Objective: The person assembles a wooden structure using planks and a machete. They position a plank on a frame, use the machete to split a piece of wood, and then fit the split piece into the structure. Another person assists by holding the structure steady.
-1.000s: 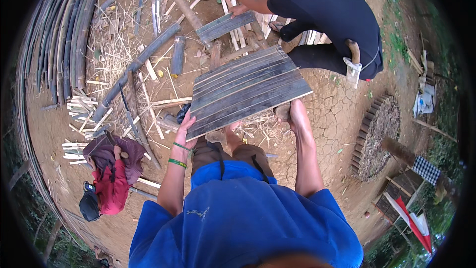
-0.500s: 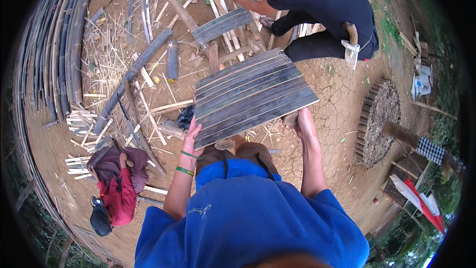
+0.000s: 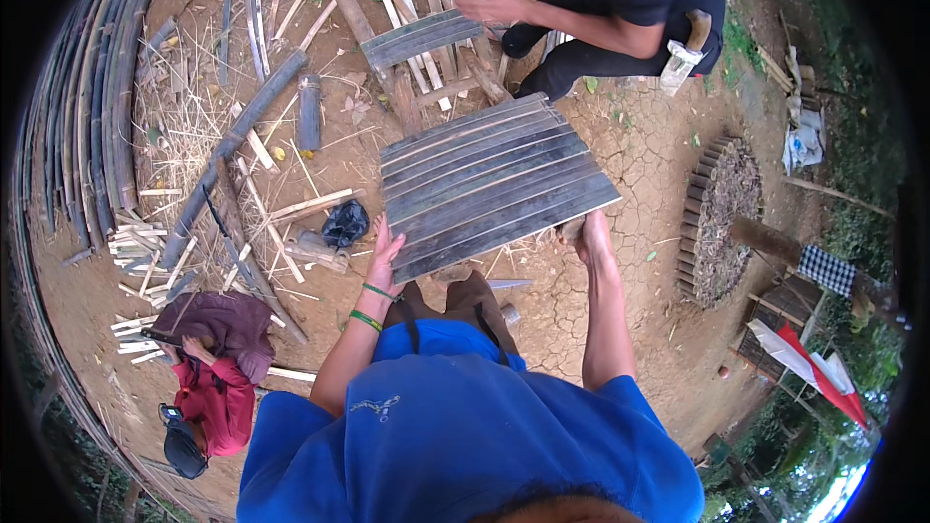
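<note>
A panel of dark bamboo slats (image 3: 499,184) laid side by side is held up in front of me, tilted, with pale lines between the slats. My left hand (image 3: 386,250) grips its near left corner, thumb along the edge and the other fingers hidden beneath. At the right corner my right hand (image 3: 594,237) is closed on the panel, its fingers mostly underneath. Below the panel, a blade-like tool (image 3: 509,283) lies on the ground by my legs. A black plastic bag (image 3: 346,223) rests left of my left hand.
A co-worker in dark clothes (image 3: 644,0) crouches far right beside a smaller slat panel (image 3: 423,37). Another in red (image 3: 215,402) sits at the lower left among split bamboo pieces. Bamboo poles (image 3: 82,97) lie along the left; a round bed edged with short posts (image 3: 690,223) stands right.
My view has shifted, uncovering the black bag. I keep holding the panel with both hands. The dark-clothed co-worker's hand has come down near the smaller panel; the red-clad person's arms have moved.
</note>
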